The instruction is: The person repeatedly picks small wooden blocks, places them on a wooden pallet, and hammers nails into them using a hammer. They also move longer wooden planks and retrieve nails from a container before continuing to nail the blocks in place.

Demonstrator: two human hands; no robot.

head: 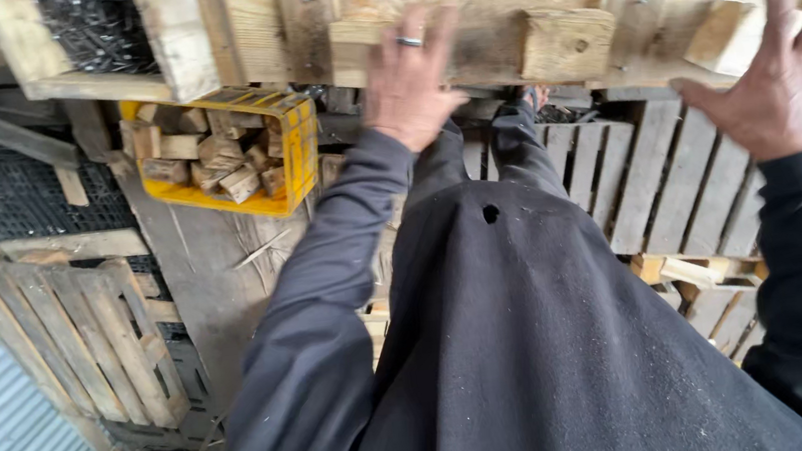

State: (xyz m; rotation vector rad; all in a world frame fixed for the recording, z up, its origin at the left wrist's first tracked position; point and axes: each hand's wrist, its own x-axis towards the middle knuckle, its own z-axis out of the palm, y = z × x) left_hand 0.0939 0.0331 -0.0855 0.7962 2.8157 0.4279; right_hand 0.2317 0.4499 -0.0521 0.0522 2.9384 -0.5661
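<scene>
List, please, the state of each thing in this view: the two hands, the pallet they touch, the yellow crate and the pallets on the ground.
Left hand: open, flat on the pallet, ring on one finger.
Right hand: open, fingers spread, pressed on the pallet.
Raw wooden pallet: lifted, tilted.
Yellow plastic crate: filled with wooden blocks.
Slatted pallets on the ground: lying flat.

Across the top of the frame, the left hand [409, 78], wearing a ring [410, 41], is pressing flat against a wooden pallet [417, 12], while the right hand [786, 71] at the upper right is spreading its fingers on the same pallet. At the upper left, a yellow crate [298, 157] is holding wood blocks [212, 156]. Another slatted pallet [81, 332] is lying at the lower left.
</scene>
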